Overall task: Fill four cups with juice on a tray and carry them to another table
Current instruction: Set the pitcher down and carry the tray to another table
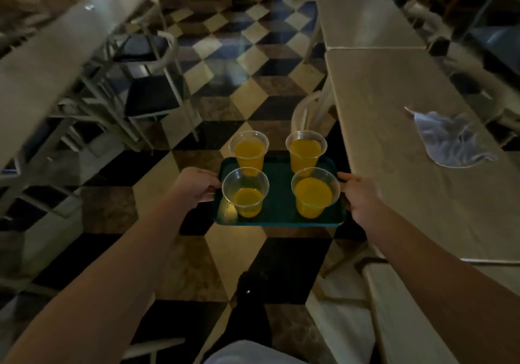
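Person stands in the aisle over the checkered floor [253,256], carrying the green tray [278,211] out in front, clear of any table. Left hand [194,184] grips the tray's left edge, fingers curled round the rim; right hand [361,197] grips the right edge the same way, thumb lying on top of the rim. Four clear cups stand upright on the tray between the two sets of fingers: near-left cup [246,192] just beside the left fingers and holding the least juice, near-right cup [315,192] just beside the right thumb, far-left cup [249,149] and far-right cup [306,149] beyond the fingertips. All four hold orange juice, so filling looks done; carrying is the step in hand. Long table [408,144] runs along beyond the right hand, with a crumpled cloth [447,141] lying on it. Risks, as judged: the cups look light and thin-walled, so a tilt or jolt mid-step could slide or topple them; the near-right cup, close to the thumb, could be knocked; the tray's right edge could clip the table.
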Motion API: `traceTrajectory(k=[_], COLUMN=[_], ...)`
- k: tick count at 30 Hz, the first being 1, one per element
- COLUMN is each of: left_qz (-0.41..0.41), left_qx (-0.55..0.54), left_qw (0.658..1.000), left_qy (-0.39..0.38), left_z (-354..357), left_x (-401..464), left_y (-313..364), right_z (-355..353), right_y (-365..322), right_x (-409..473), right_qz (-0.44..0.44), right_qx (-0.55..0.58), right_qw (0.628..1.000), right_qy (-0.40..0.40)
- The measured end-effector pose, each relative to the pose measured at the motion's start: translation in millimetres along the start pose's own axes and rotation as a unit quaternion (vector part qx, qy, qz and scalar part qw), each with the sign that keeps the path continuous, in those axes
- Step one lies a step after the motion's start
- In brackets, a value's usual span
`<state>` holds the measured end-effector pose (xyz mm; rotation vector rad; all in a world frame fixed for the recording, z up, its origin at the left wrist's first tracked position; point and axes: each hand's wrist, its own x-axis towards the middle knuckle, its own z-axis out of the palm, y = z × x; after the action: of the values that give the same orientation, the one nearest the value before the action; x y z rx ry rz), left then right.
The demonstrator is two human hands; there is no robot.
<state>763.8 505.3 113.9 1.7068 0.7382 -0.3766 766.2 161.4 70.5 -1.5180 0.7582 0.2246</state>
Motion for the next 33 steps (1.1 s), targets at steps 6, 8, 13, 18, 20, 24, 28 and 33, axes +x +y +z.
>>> traceTrajectory(k=[6, 8, 13, 18, 20, 24, 28, 33], left_qz=[0.028, 0.032, 0.042, 0.029, 0.022, 0.015, 0.004, 0.015], left_qx=[-0.016, -0.022, -0.005, -0.008, -0.014, -0.021, -0.024, -0.021], left_qw=[0.999, 0.999, 0.999, 0.999, 0.999, 0.999, 0.999, 0.999], left_qy=[0.007, -0.006, -0.022, -0.04, -0.044, -0.044, -0.042, -0.042], left_z=[-41, -51, -72, -80, -78, -70, -60, -49], left_x=[94, 122, 191, 254, 279, 332, 384, 458], left_y=[71, 97, 158, 210, 232, 271, 316, 370], right_z=[86, 109, 159, 200, 215, 239, 260, 281], right_y=[-60, -79, -134, -187, -204, -236, -268, -317], right_x=[56, 76, 122, 157, 180, 229, 285, 367], right_qz=[0.002, -0.005, -0.008, -0.024, -0.028, -0.021, 0.001, 0.011], right_qx=[-0.001, 0.004, 0.032, 0.043, 0.037, 0.04, 0.049, 0.041], right_qw=[1.0, 1.0, 0.999, 0.998, 0.998, 0.998, 0.998, 0.998], right_qy=[0.014, 0.024, 0.033, 0.046, 0.045, 0.042, 0.032, 0.035])
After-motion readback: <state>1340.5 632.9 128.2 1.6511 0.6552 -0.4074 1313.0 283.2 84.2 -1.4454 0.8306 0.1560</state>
